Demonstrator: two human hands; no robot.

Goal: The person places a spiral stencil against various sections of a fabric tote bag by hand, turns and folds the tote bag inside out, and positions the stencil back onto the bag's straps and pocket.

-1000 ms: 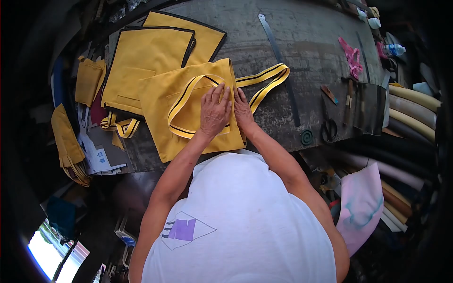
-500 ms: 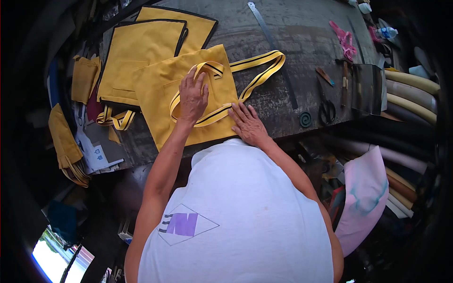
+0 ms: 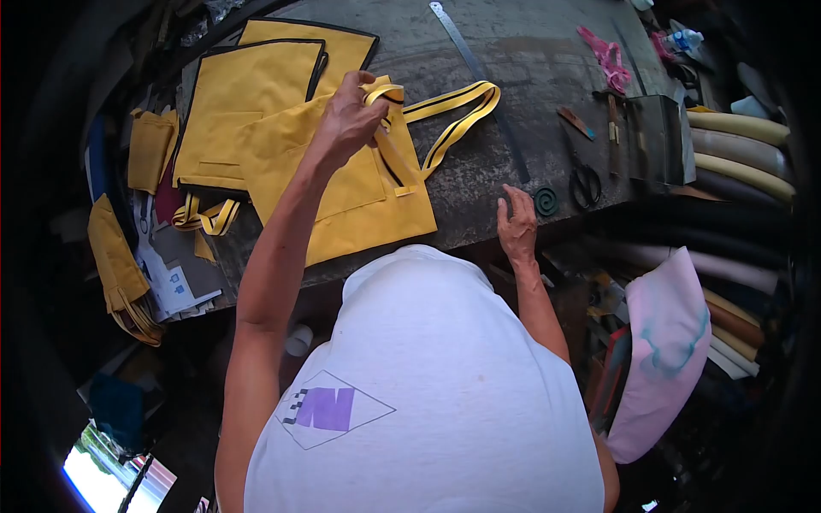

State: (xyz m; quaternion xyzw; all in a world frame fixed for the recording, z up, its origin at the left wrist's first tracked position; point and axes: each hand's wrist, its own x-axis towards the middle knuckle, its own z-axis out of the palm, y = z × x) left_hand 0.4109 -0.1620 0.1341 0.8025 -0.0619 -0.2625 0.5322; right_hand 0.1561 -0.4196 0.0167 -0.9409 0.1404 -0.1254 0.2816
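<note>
My left hand (image 3: 349, 120) is closed on a striped strap (image 3: 392, 158), yellow with a black line, and lifts it above the yellow fabric piece (image 3: 351, 222). One end of this strap hangs down onto the fabric. A second striped strap (image 3: 462, 98) loops out over the table to the right of the fabric. My right hand (image 3: 517, 224) is off the fabric, near the table's front edge, beside a green coil (image 3: 545, 202). Its fingers are slightly bent and somewhat apart, with nothing in them.
Black-edged yellow pieces (image 3: 256, 81) lie at the back left. A metal ruler (image 3: 466, 53), black scissors (image 3: 586, 184), a hammer (image 3: 613, 128) and pink ribbon (image 3: 607, 60) are on the table (image 3: 530, 77). Rolls of material (image 3: 740, 141) stand at the right.
My left hand has taken hold of the strap and raised it, so its loop no longer lies on the fabric. My right hand has let go of the fabric and moved right. The view has shifted slightly.
</note>
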